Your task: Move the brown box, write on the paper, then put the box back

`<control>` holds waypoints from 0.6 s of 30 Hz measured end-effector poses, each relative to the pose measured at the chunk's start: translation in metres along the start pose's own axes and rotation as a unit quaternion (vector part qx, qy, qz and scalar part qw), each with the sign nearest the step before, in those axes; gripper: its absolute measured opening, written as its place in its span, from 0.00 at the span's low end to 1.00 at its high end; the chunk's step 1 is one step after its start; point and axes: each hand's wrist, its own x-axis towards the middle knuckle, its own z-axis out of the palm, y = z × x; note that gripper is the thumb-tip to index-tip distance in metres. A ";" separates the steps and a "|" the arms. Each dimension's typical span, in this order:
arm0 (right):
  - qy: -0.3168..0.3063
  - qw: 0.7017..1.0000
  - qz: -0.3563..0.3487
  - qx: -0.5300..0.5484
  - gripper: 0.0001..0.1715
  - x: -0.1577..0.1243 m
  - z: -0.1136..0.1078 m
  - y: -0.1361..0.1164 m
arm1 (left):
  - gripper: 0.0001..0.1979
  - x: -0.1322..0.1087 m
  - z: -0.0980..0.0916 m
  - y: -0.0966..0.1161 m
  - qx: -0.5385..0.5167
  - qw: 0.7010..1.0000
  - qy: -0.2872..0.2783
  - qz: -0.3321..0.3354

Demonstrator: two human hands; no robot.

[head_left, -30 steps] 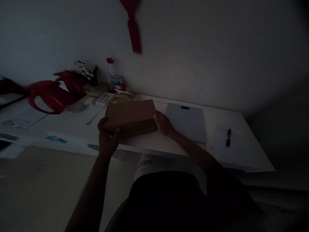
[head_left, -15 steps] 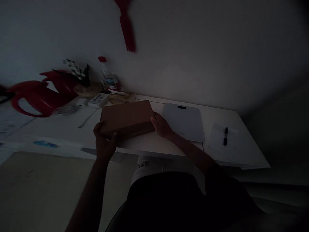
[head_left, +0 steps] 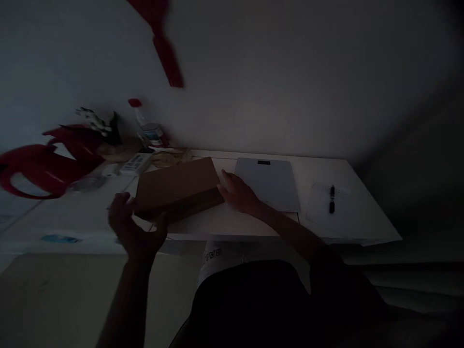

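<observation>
Two hands flank a flat, rectangular cardboard box [head_left: 177, 187], matte brown with crisp edges, lying near the front edge of the smooth white desk [head_left: 235, 224]. My right hand [head_left: 237, 193] rests against the box's right end, fingers laid along the side wall and touching it without closing around it. My left hand [head_left: 132, 227] is off the box, just beside its near left corner, palm open and fingers spread and loosely curled, gripping nothing; its outline is blurred. Just right of the box, and apart from it, lies a thin grey slab with rounded corners, a flat scale [head_left: 268, 183] with a small dark window near its far edge. Further right, a short black pen [head_left: 331, 199] lies on a sheet of white paper [head_left: 328, 203]. Behind the box, along the pale wall, stands a clear plastic bottle [head_left: 147, 128] with a red cap, beside crumpled yellowish wrappers [head_left: 168, 157] and a small white printed carton [head_left: 134, 163]. To the left, glossy red curved shapes [head_left: 47, 162] lie on the desk; what they are cannot be told in the dim light. A red ribbon-like strip [head_left: 165, 48] hangs on the wall above.
</observation>
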 end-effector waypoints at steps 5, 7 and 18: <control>-0.020 0.992 -0.016 -0.122 0.18 -0.027 -0.045 0.003 | 0.25 0.034 0.019 0.062 -0.069 0.989 -0.070 0.112; -0.058 0.989 0.001 -0.137 0.18 -0.040 -0.061 0.010 | 0.21 0.041 0.035 0.091 -0.100 0.973 -0.102 0.181; -0.124 0.943 0.212 -0.223 0.14 -0.130 -0.164 0.083 | 0.18 0.055 0.136 0.238 -0.200 0.789 -0.229 0.533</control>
